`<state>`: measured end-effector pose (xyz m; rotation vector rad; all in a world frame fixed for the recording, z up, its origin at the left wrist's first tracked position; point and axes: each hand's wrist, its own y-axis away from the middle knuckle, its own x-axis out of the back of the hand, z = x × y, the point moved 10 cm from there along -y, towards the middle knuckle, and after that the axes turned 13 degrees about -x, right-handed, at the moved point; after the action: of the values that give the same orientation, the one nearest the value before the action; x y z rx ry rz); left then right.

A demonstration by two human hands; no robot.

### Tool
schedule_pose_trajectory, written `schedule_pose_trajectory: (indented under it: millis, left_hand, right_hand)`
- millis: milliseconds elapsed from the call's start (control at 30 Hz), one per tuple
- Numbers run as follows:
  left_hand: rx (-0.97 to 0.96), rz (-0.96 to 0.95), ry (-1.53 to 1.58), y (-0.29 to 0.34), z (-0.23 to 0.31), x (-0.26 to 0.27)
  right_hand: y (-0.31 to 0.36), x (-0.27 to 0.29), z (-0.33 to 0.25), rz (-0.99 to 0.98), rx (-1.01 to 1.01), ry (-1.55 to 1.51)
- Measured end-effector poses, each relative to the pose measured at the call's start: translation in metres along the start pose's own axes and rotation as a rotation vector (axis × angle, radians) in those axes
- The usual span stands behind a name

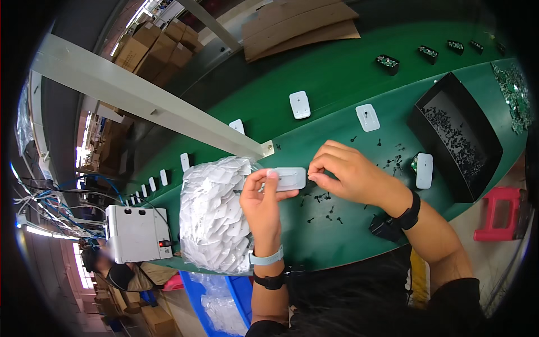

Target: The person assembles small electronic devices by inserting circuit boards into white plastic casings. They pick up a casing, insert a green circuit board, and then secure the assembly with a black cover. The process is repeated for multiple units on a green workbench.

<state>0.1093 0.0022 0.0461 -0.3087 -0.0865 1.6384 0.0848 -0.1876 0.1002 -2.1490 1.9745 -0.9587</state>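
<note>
White plastic makes up the shallow rounded cover (292,178) in the left hand (263,203), raised above the near part of the green bench (300,238), between the heap of white plastic pieces (216,216) and the scattered black stemmed pieces (331,218). The left fingers are closed around the cover's left end, thumb on top and the others at the edge and beneath, leaving the right end free. Just beside that end is the right hand (356,174), its thumb and index finger drawn nearly together; whether a small piece sits between them I cannot tell.

The cover looks light and fairly stiff, with a smooth face that could slide under dry fingertips. Its rim seems the best place to take hold: a light pinch across the long edges, clear of the marking in the middle, should steady it without bowing the thin wall. The black stemmed pieces look tiny and nearly weightless, easy to drop or flick away; a fingertip pinch at the thicker head would likely spare the slim stem.

More of them fill the black tray (490,130) on the right. A white casing (425,171) stands near it, a bit of circuit board showing at its side, and another white cover (368,117) lies farther back with a dark piece on it.
</note>
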Motion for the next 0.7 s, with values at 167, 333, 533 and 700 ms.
schedule_pose_trajectory:
  millis: [167,333,533,700]
  left_hand:
    - [0.031,-0.017,0.236,0.001,-0.022,-0.027]
    - [0.002,-0.079,0.381,0.009,-0.029,-0.034]
    - [0.077,-0.011,0.444,0.009,-0.032,-0.035]
    - [-0.078,-0.014,0.193,0.009,-0.017,-0.026]
  right_hand:
    - [-0.001,0.001,0.002,0.063,0.019,0.062]
    - [-0.001,-0.003,0.010,0.076,-0.033,0.012]
    - [0.000,-0.017,0.009,-0.021,-0.079,-0.032]
    - [0.000,-0.007,0.002,0.058,-0.027,0.024]
